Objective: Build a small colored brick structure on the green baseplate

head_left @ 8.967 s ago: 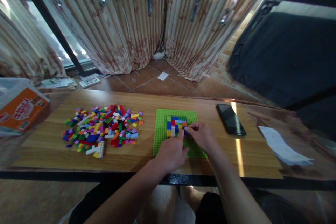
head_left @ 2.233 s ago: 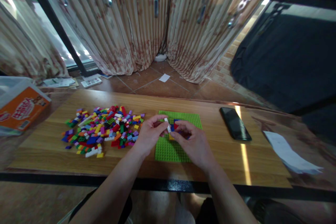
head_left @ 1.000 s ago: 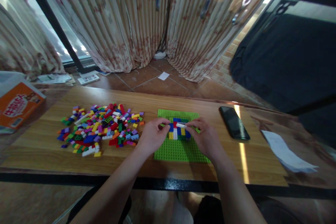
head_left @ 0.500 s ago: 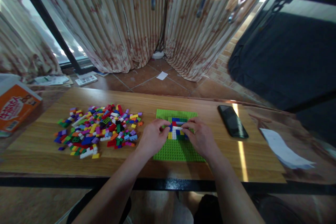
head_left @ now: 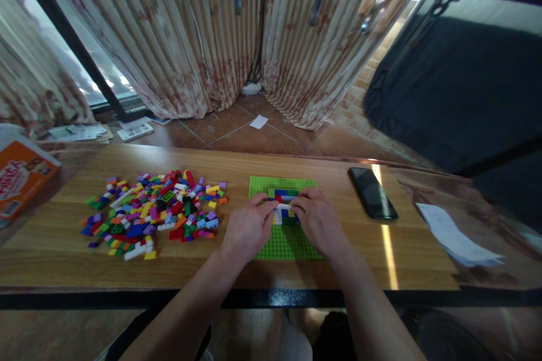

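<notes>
A white toy brick (head_left: 284, 206), long and narrow, lies crosswise over a low block of coloured bricks (head_left: 285, 194) on the green baseplate (head_left: 288, 242). My left hand (head_left: 249, 227) pinches its left end between thumb and fingers. At the brick's other end, my right hand (head_left: 318, 219) grips with thumb and forefinger. Blue, red, yellow and white bricks show between the two hands; the outer sides of the block are partly hidden by the fingers. Whether the white brick is pressed fully down I cannot tell.
A heap of loose bricks (head_left: 156, 211) covers the left part of the wooden table (head_left: 203, 271). To the right lie a black phone (head_left: 372, 193) and some white paper (head_left: 457, 234). An orange-labelled plastic box (head_left: 21, 175) stands at the far left.
The white brick, earlier held up between both hands, then in the right hand, now lies lower on the block. My left hand has moved in from the left and taken its left end.
</notes>
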Available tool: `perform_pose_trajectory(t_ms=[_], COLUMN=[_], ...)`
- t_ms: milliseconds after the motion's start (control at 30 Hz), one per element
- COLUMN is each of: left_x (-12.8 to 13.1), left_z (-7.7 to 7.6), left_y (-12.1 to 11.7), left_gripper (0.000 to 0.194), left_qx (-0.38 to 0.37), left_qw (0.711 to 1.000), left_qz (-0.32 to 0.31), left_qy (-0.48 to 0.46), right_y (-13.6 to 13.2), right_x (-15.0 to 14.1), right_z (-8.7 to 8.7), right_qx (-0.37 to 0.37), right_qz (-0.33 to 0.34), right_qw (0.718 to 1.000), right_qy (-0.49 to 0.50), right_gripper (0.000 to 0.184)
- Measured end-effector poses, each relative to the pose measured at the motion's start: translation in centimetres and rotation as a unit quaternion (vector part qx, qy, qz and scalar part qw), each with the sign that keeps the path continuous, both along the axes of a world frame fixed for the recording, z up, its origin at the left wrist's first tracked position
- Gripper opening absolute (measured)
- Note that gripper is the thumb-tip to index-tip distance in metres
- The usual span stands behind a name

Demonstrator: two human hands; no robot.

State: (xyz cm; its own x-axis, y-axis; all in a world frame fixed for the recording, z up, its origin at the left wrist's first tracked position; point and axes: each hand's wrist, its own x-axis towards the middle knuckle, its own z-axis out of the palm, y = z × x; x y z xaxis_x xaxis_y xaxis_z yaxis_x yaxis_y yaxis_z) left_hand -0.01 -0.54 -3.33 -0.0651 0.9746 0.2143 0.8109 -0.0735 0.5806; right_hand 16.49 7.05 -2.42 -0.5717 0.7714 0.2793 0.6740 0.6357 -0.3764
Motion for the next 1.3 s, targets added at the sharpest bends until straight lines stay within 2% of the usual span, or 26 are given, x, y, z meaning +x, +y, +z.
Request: perform_pose_trajectory(t_ms=[167,267,533,767,1033,1167,1300], left_x=[0.5,0.6,1.0,1.9,2.5,2.6,2.6], left_z=[0.0,-0.1,-0.2,0.2,0.6,0.7,0.8], left_y=[-0.4,-0.4,-0.6,-0.9,-1.1,-1.1,-1.1], left_gripper=[0.031,0.031,0.034,0.039,0.04,0.04,0.04], left_qx=[-0.009,-0.007,-0.007,-0.039,-0.064,-0.065,-0.06], left_qw=[0.995,0.993,0.988,0.976,0.97,0.97,0.973], left_qz=[-0.004,-0.001,0.007,0.011,0.02,0.022,0.019], left_qy=[0.101,0.117,0.154,0.213,0.233,0.231,0.223], right_y=[0.0,-0.1,-0.3,0.0,1.0,1.2,1.3], right_x=[-0.1,-0.1,-0.3,0.0,0.6,0.3,0.0], right_z=[-0.1,0.0,0.2,0.1,0.2,-0.3,-0.6], right_qx=[-0.02,-0.035,-0.069,-0.095,-0.2,-0.215,-0.213], right_qz=[0.002,-0.004,-0.073,-0.087,-0.118,-0.159,-0.171], right_qw=[1.0,0.999,0.994,0.991,0.966,0.958,0.958], right_qy=[-0.002,0.015,0.032,0.044,0.113,0.105,0.083], right_gripper=[0.027,0.026,0.017,0.015,0.022,0.023,0.023])
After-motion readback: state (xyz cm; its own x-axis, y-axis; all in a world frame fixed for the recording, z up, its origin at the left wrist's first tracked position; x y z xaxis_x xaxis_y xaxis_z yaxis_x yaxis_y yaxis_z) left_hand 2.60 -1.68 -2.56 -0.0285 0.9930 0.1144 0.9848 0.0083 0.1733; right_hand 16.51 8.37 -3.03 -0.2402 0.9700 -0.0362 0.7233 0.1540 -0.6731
